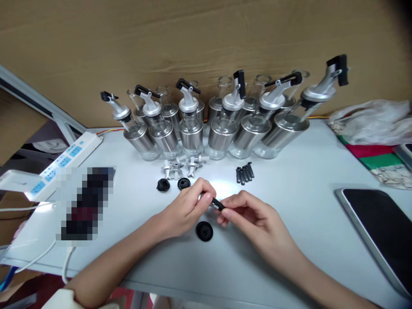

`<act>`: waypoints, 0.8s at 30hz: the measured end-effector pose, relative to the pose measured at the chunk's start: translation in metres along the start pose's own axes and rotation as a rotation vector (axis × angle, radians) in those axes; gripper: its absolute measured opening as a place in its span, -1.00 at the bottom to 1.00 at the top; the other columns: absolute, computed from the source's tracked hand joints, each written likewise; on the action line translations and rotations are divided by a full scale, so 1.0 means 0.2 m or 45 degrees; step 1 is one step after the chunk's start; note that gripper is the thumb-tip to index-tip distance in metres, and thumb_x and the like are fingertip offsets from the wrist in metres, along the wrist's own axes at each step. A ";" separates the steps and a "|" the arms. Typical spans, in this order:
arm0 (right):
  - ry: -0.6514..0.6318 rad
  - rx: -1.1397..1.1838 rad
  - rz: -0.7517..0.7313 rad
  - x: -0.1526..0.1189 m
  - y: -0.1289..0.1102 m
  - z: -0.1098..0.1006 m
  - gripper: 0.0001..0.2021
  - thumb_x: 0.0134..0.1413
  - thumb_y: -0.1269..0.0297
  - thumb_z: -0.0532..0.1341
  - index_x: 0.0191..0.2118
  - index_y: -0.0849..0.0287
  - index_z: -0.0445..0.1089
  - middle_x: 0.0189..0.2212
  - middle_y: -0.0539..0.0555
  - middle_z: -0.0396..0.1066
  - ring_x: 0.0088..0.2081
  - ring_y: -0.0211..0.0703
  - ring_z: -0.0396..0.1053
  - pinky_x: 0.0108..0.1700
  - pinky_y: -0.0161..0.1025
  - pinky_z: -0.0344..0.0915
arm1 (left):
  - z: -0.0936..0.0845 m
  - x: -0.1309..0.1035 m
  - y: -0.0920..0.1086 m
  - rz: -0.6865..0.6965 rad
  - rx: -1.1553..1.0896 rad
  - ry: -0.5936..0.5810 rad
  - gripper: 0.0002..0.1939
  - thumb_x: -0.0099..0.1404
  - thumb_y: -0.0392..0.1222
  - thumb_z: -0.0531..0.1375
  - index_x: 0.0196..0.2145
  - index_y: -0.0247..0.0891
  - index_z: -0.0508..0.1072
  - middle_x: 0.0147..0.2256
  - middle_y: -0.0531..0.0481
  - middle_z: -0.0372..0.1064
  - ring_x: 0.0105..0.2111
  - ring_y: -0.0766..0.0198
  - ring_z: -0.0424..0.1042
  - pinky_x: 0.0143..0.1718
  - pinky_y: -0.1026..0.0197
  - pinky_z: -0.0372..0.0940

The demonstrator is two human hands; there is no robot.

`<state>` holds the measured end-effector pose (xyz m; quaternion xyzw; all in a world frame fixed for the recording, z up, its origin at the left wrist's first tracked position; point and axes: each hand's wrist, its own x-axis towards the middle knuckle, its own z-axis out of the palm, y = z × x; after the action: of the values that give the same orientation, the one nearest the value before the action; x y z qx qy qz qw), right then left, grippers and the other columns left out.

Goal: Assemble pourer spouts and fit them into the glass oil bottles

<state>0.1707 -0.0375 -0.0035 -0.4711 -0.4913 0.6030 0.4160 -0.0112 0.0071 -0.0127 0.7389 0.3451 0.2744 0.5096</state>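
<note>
My left hand (193, 204) is closed around a silver pourer spout, most of it hidden by the fingers. A black flip lever (218, 204) sticks out from it, and my right hand (254, 214) pinches its other end between thumb and fingers. Just below the hands lies a round black stopper (204, 231). Two more black stoppers, one on the left (163, 185) and another (184, 183), lie near my left hand. Behind them is a small pile of silver spout parts (180, 167). Several loose black levers (245, 173) lie side by side beyond my right hand.
A row of glass and steel bottles (193, 135) with pourers stands at the back, with open-necked bottles (224, 83) behind. A power strip (67, 163) and a pixelated dark device (88, 204) are left. A tablet-like device (380, 231) and plastic bag (380, 122) are right.
</note>
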 end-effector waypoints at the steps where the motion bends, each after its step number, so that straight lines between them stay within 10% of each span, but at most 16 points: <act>1: -0.024 0.077 0.047 0.00 0.00 0.00 -0.84 0.09 0.22 0.25 -0.42 0.16 0.31 -0.49 0.03 0.46 -0.42 -0.22 0.46 -0.31 -0.28 0.42 | 0.00 0.00 0.00 0.023 0.007 -0.002 -0.75 0.45 -0.05 -0.14 -0.30 -0.22 0.16 -0.33 0.03 0.22 -0.40 0.34 0.23 -0.31 0.25 0.16; 12: -0.205 0.558 0.351 0.03 -0.01 0.00 -0.78 0.02 0.15 0.32 -0.40 0.16 0.33 -0.50 -0.02 0.45 -0.45 -0.30 0.41 -0.35 -0.33 0.38 | 0.01 0.00 0.00 0.276 0.194 0.034 -0.84 0.43 -0.24 -0.15 -0.33 -0.20 0.11 -0.34 0.01 0.17 -0.38 0.32 0.21 -0.30 0.26 0.19; 24: 0.140 0.122 -0.008 0.02 -0.03 0.00 -0.75 -0.01 0.09 0.32 -0.33 0.14 0.34 -0.54 -0.01 0.42 -0.46 -0.23 0.44 -0.32 -0.30 0.43 | 0.00 0.00 0.01 0.463 0.269 0.062 -0.94 0.37 -0.33 -0.02 -0.22 -0.22 0.18 -0.21 -0.11 0.27 -0.17 0.25 0.31 -0.15 0.19 0.26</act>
<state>0.1704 -0.0325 0.0026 -0.4816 -0.4396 0.5978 0.4663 -0.0107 0.0063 -0.0110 0.8313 0.2452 0.3420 0.3630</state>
